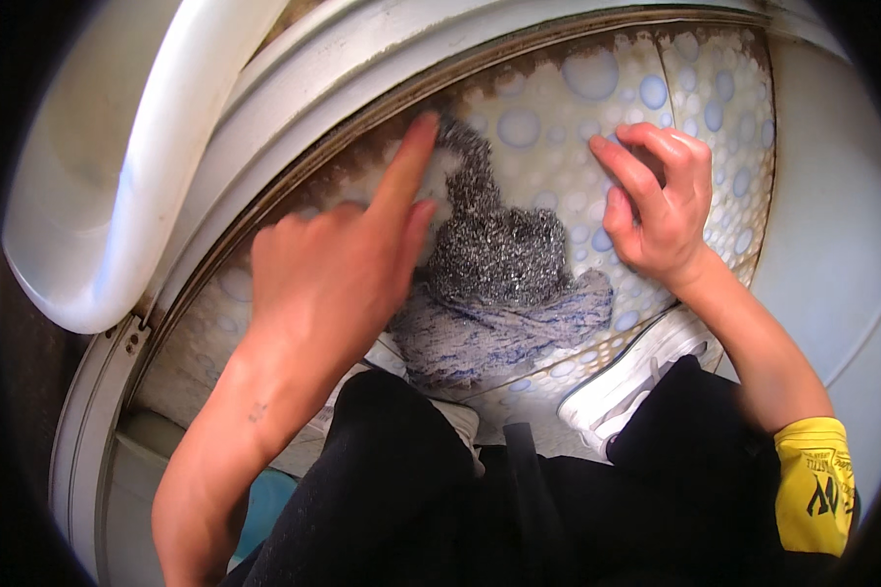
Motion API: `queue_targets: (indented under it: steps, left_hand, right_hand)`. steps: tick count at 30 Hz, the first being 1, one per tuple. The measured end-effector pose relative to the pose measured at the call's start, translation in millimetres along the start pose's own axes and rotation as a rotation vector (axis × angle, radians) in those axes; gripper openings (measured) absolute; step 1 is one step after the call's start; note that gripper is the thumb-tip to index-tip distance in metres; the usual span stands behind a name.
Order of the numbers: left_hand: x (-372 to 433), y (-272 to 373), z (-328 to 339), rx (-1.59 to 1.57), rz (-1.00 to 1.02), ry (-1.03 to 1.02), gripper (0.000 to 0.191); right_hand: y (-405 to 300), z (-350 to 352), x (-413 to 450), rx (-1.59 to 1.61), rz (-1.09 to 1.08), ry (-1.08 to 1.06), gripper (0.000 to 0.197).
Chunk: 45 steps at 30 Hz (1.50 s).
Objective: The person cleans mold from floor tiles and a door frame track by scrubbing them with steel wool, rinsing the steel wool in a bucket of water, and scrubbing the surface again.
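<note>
A glittering dark-grey piece of metallic mesh or cloth (pixel 503 249) lies crumpled on the bubble-patterned floor tiles (pixel 528 165), with a narrow strip of it reaching up toward the curved track. Beneath its lower edge is a grey-blue rag (pixel 499 330). My left hand (pixel 330 268) stretches its index finger to the top of that strip, beside brown grime along the track; whether the fingertip touches is unclear. The left thumb stands apart from it, and no held thing shows. Over the tiles on the right, my right hand (pixel 661 194) is raised with bent, parted fingers and looks wet.
A curved white enclosure frame (pixel 301 110) with a dirty track (pixel 382 110) arcs around the floor. Outside it stands a white ceramic fixture (pixel 154 161). A pale wall (pixel 829 183) bounds the right. My white shoes (pixel 624 396) flank the rag. A blue object (pixel 264 506) shows behind my left forearm.
</note>
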<state>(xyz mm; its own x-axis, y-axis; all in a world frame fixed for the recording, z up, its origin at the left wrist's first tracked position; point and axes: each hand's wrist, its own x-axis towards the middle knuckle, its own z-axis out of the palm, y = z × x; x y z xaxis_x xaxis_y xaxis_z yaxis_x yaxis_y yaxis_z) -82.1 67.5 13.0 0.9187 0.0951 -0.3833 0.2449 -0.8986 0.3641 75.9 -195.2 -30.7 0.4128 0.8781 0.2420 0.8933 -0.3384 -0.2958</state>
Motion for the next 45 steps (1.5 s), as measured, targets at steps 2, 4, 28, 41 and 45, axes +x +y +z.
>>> queue_targets:
  steps: [2,4,28,41,45]
  left_hand:
    - [13,11,-3,0.023,0.008,-0.002,0.059]
    - [4,4,-3,0.026,-0.006,-0.032,0.059]
    - [-9,-5,-1,0.074,0.012,0.037,0.071]
    - [-13,-11,-1,-0.061,0.099,0.146,0.07]
    - [-9,-9,-1,-0.125,0.012,0.065,0.071]
  right_hand:
    - [0,0,0,-0.014,-0.01,0.008,0.052]
    - [5,1,-2,0.0,-0.016,0.016,0.054]
    - [-1,2,-3,0.005,0.017,0.026,0.054]
    - [1,-3,-3,-0.003,-0.006,-0.037,0.048]
    - [0,3,-2,0.016,0.017,0.028,0.055]
